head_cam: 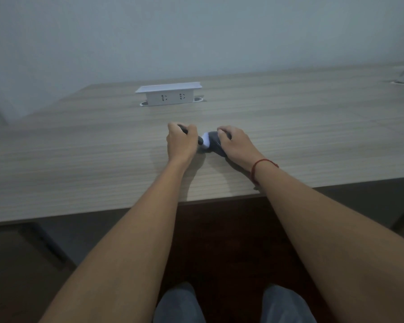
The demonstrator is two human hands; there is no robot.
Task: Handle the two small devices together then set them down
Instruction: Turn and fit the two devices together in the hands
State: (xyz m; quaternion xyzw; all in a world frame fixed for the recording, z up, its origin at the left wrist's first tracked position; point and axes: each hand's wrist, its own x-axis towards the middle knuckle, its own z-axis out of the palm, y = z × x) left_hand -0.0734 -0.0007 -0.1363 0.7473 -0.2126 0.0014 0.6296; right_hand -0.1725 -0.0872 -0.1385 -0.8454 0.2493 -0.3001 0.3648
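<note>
We look down along two bare forearms stretched over a pale wood-grain desk [79, 159]. The left hand [181, 142] is curled into a loose fist around a slim black device [200, 141]; only its two ends show, one poking out beyond the knuckles on the far side, the other emerging from the thumb side of the fist and pointing toward the other hand. The right hand [234, 143] lies palm-down over a rounded grey-and-white device [209, 142], fingers bent over its far end, holding it against the desk; the white end sticks out past the fingertips toward the left hand. The black tip and the white end meet or nearly meet in the gap between the two hands; we cannot tell whether they touch. A red string bracelet [258, 167] circles the right wrist. Well beyond the fingers, a white pop-up socket box [169, 95] stands raised from the desk surface.
</note>
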